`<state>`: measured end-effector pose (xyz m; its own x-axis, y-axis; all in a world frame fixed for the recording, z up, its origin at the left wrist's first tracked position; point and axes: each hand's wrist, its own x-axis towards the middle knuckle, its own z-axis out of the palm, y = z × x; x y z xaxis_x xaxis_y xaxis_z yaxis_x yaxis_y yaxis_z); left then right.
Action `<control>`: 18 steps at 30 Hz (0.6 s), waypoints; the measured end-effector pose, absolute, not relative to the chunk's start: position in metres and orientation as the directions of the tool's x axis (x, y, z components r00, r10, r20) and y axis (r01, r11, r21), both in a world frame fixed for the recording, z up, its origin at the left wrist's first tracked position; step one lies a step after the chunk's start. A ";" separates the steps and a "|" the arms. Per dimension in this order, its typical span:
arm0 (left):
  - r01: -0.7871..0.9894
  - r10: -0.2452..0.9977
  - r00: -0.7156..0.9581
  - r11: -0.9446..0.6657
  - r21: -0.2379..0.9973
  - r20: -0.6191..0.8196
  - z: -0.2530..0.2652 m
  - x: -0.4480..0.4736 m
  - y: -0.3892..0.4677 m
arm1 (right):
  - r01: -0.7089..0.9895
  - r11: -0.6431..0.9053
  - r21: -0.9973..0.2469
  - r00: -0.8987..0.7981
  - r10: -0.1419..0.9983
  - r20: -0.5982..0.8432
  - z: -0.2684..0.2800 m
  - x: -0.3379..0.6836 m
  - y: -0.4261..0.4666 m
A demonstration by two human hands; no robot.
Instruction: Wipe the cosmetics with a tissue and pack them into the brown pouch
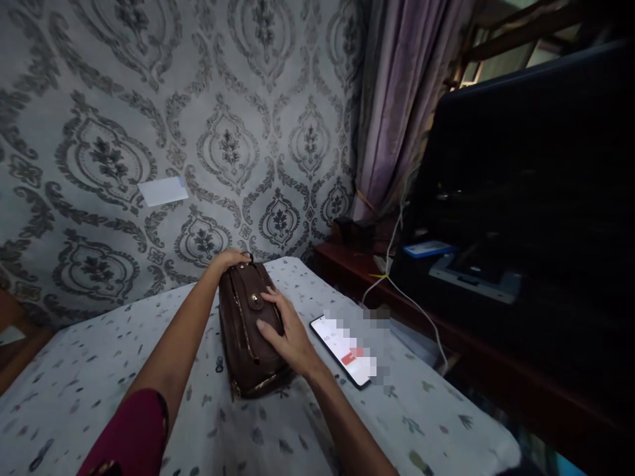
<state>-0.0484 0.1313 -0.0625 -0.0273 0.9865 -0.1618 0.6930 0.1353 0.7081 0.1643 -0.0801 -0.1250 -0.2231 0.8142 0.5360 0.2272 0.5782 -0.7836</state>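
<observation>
A brown leather handbag (253, 324) with gold zips and a flap with a round metal clasp lies on the patterned white bedsheet. At its far end, my left hand (232, 258) is closed over the edge, with some of the fingers hidden from view. My right hand (288, 334) rests on the bag's right side. Its thumb and fingers are apart, with the fingertips close to the clasp. To the right of the bag, a phone (342, 350) lies face up with its screen lit, partly blurred out.
Patterned grey wallpaper (228, 145) rises behind the bed, with a white card (163, 191) on it. Along the right stands a dark red table (342, 261) bearing a large black screen (520, 165). A white cable (421, 304) hangs over its edge near a purple curtain (391, 99).
</observation>
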 end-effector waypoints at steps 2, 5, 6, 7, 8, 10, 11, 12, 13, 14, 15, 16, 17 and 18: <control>0.705 0.987 -0.005 0.115 0.699 -0.158 -0.066 -0.046 0.133 | 0.268 0.602 -0.752 -0.198 0.799 0.568 -0.126 0.162 -0.082; 0.717 0.990 0.010 0.093 0.690 -0.143 -0.069 -0.046 0.135 | 0.321 0.633 -0.705 -0.178 0.771 0.611 -0.127 0.159 -0.085; 0.718 0.990 0.015 0.085 0.690 -0.138 -0.070 -0.047 0.136 | 0.336 0.641 -0.690 -0.180 0.763 0.621 -0.126 0.158 -0.086; 0.718 0.991 0.019 0.078 0.692 -0.132 -0.070 -0.048 0.136 | 0.351 0.645 -0.679 -0.181 0.758 0.626 -0.125 0.158 -0.088; 0.717 0.992 0.023 0.071 0.693 -0.126 -0.070 -0.049 0.137 | 0.364 0.645 -0.671 -0.184 0.756 0.628 -0.124 0.157 -0.089; 0.711 0.993 0.031 0.056 0.700 -0.111 -0.070 -0.050 0.137 | 0.378 0.639 -0.670 -0.189 0.762 0.619 -0.122 0.157 -0.091; 0.707 0.994 0.034 0.047 0.705 -0.101 -0.070 -0.051 0.137 | 0.379 0.634 -0.674 -0.194 0.767 0.612 -0.121 0.157 -0.092; 0.702 0.996 0.037 0.036 0.712 -0.087 -0.070 -0.051 0.137 | 0.377 0.629 -0.680 -0.198 0.772 0.604 -0.121 0.156 -0.093; 0.694 0.997 0.039 0.023 0.719 -0.070 -0.071 -0.051 0.137 | 0.373 0.624 -0.686 -0.200 0.777 0.597 -0.120 0.156 -0.093; 0.686 0.998 0.041 0.008 0.728 -0.050 -0.071 -0.052 0.137 | 0.370 0.620 -0.693 -0.201 0.781 0.591 -0.120 0.156 -0.094; 0.675 0.999 0.041 -0.008 0.738 -0.027 -0.071 -0.052 0.137 | 0.367 0.615 -0.698 -0.199 0.785 0.587 -0.120 0.156 -0.093; 0.662 0.999 0.041 -0.027 0.749 0.000 -0.071 -0.052 0.136 | 0.365 0.613 -0.701 -0.194 0.786 0.587 -0.121 0.156 -0.093; 0.646 0.999 0.040 -0.050 0.762 0.031 -0.072 -0.052 0.136 | 0.363 0.615 -0.700 -0.190 0.785 0.590 -0.121 0.156 -0.093; 0.628 0.997 0.040 -0.075 0.774 0.065 -0.072 -0.052 0.135 | 0.361 0.620 -0.696 -0.188 0.780 0.597 -0.121 0.156 -0.092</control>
<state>-0.0522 0.1351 -0.0716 0.0395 0.9971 0.0646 0.6285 -0.0750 0.7742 0.1558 -0.0918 -0.1210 -0.1884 0.7796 0.5972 0.3614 0.6205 -0.6960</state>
